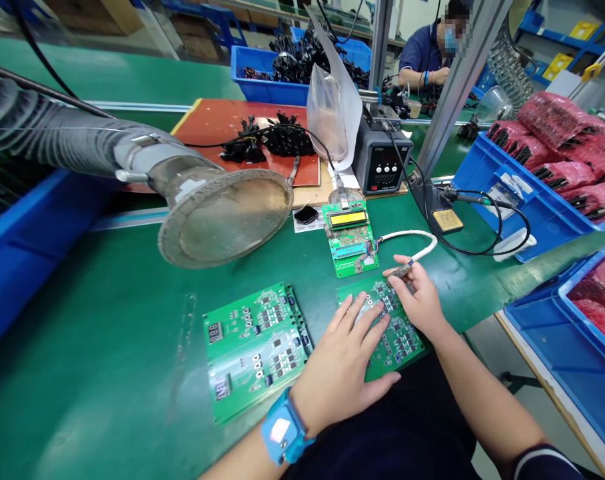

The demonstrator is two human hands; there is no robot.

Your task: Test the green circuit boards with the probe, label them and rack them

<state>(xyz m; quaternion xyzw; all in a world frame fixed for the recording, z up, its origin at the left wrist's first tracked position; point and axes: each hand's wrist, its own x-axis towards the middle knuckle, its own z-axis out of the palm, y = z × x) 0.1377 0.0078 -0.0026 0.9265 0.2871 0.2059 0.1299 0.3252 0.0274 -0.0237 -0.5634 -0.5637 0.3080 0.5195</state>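
Observation:
My left hand (350, 357) lies with fingers spread over a green circuit board (405, 340), covering its left part. Between the thumb and fingers of my right hand (420, 300) is a small probe connector (401, 270), held at the board's upper right edge. A white cable (412, 235) loops from it to a green programmer board (350, 240) with a yellow display and a blue socket. Left of my hands, a stack of circuit boards (257, 347) with digit displays rests on the green bench. Whether the connector's tip touches the board is hidden.
A fume extractor hood (227, 217) hangs over the bench at left. A soldering station (382, 157) and iron stand (445, 210) are at the back. Blue bins (522, 193) with pink-wrapped parts stand at right. Another person (422, 60) sits across.

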